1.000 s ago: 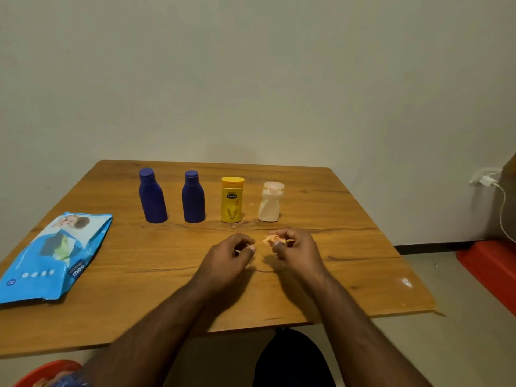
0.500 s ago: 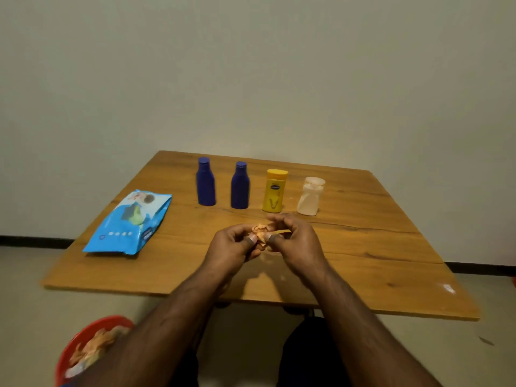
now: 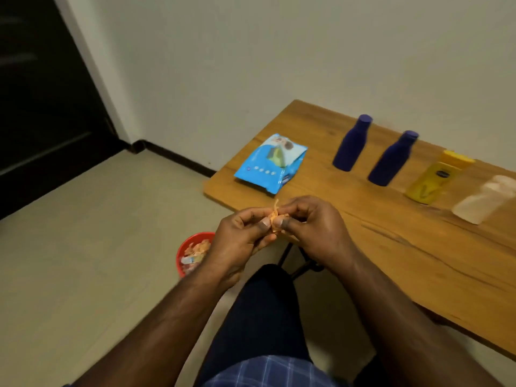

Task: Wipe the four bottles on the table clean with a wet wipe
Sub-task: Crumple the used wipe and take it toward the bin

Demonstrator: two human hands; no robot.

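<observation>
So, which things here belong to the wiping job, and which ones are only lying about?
Job:
- crumpled orange wipe, pinched by left hand and right hand
- two dark blue plastic bottles
- yellow plastic bottle
- pale translucent bottle
- blue wet-wipe packet

Lying about:
- red bin of scraps on the floor
- dark door
</observation>
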